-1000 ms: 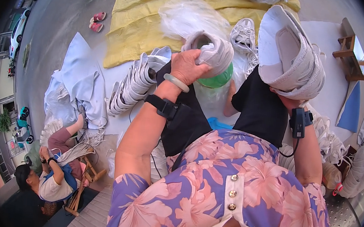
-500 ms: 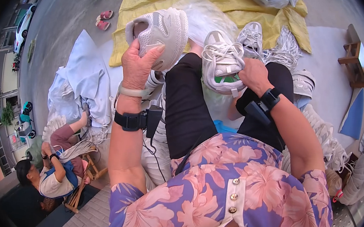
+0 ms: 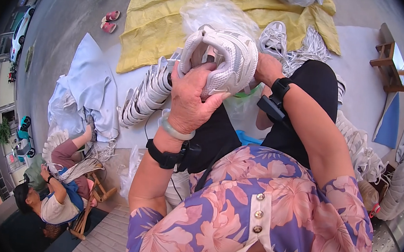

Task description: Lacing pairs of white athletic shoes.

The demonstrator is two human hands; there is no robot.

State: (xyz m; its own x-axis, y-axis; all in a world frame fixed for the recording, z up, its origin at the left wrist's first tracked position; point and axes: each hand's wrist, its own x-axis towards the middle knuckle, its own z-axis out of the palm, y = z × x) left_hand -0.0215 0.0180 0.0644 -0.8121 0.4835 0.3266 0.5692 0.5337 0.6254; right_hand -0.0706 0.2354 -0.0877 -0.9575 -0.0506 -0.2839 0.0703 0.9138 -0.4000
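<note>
A pale white-and-grey sneaker (image 3: 238, 63) is held up over my lap, its heel and padded collar turned toward me. My left hand (image 3: 192, 98) is closed on its collar, fingers inside the opening and thumb along the outside. My right hand (image 3: 269, 69) is closed at the far right side of the sneaker, its fingertips hidden behind it. The laced sneaker that was in my right hand is largely or wholly covered by the nearer shoe, so I cannot tell how the two touch.
Another laced sneaker (image 3: 274, 37) sits ahead beside a bundle of white laces (image 3: 314, 45). A row of stacked shoes (image 3: 147, 93) lies left of my knees. A yellow sheet (image 3: 156, 20) spreads in front. A wooden chair (image 3: 398, 65) lies far right; a person (image 3: 59, 199) sits at left.
My left hand has brought its sneaker rightward and turned it collar toward me, in front of the laced one. My right hand has shifted slightly left and up.
</note>
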